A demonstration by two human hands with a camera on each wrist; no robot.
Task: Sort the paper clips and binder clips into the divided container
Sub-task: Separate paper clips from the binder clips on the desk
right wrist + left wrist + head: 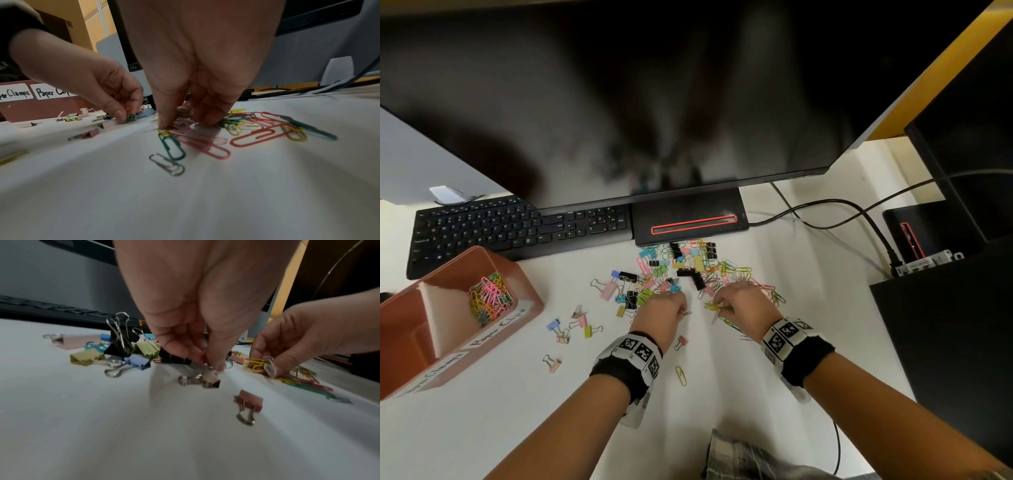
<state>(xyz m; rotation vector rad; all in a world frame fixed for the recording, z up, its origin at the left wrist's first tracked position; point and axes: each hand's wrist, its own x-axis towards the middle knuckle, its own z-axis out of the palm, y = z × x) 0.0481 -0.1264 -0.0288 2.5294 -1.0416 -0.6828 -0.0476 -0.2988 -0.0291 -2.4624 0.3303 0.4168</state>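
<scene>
Monitor (619,102) fills the 12 o'clock half of the head view, its base (690,216) just behind the clip pile. Black keyboard (517,229) sits at 10 o'clock on the white surface (500,428).

Divided container (524,291), reddish-brown, at 9 o'clock, well apart from the pile. Front labels read "Paper Clamps" and "Paper Cli…" in the right wrist view. One compartment holds coloured paper clips (491,298); what the other compartment holds cannot be made out.

Mixed pile of binder clips and paper clips (681,270) lies at centre, just below the monitor base. Loose binder clips (571,325) are scattered toward 8 o'clock of the pile. A pink binder clip (248,400) lies between the wrists, and a yellow paper clip (681,375) lies nearer the person.

Left hand (662,315) is at the pile's 7 o'clock edge, fingers (213,358) narrow, pinching a small clip at the surface; the item is too blurred to tell its type. A silver binder clip (200,380) lies just below the fingertips.

Right hand (744,306) is at the pile's 5 o'clock edge, fingers narrow, pinching a bunch of paper clips (170,142): yellow and green, with a silver one dangling lowest. Red and green paper clips (267,129) lie flat just beside it.
</scene>
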